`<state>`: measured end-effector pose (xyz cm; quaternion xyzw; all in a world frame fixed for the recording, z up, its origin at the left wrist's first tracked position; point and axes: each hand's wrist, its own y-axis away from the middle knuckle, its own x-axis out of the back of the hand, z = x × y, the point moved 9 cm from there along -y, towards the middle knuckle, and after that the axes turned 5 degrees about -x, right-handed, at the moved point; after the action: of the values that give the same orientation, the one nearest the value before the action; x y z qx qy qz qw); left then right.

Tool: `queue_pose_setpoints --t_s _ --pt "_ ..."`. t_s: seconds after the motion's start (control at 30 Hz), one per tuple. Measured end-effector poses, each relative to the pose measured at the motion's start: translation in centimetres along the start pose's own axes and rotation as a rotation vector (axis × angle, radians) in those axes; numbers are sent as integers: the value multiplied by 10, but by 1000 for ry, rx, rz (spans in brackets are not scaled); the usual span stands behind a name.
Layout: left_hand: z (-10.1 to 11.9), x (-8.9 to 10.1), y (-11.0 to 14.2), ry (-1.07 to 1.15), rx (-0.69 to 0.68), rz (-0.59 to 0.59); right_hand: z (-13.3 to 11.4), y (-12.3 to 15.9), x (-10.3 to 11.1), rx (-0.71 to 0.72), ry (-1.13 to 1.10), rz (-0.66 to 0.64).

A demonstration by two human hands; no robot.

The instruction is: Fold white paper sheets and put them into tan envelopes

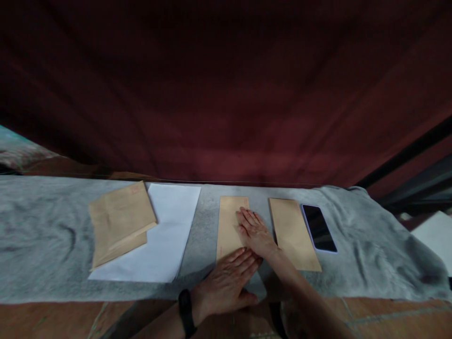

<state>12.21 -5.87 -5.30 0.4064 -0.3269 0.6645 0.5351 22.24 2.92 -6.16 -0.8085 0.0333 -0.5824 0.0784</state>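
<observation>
A brown paper envelope (228, 223) lies lengthwise in front of me on a grey cloth, with small red print near its edges. My right hand (257, 233) rests flat on its right side, fingers stretched out. Across its near end lies my left hand (229, 282), also flat with fingers extended, its fingertips close to the right wrist. A dark band (186, 310) circles my left wrist. The near end of the envelope is partly hidden under the hands. Right of it lies a brown envelope stack (293, 235), partly beside my right forearm.
Several white sheets (165, 240) lie to the left, with brown envelopes (123, 212) overlapping them. A phone (319, 228) with a purple edge lies at the right. The grey cloth (42, 235) covers a long surface below a dark red curtain (226, 117). Tiled floor (399, 320) shows in front.
</observation>
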Motion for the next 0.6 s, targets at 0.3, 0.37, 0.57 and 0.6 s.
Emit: queue_pose_setpoints --t_s 0.3,0.37,0.57,0.6 --pt "14 -2 16 117 -48 -25 6 -3 -3 -98 51 121" --pt "14 -2 19 157 -59 -37 6 -3 -4 -119 59 117" --pt "18 15 19 245 -88 -33 6 -3 -5 -161 76 89" --pt "19 19 18 248 -81 -20 6 -2 -5 -170 77 89"
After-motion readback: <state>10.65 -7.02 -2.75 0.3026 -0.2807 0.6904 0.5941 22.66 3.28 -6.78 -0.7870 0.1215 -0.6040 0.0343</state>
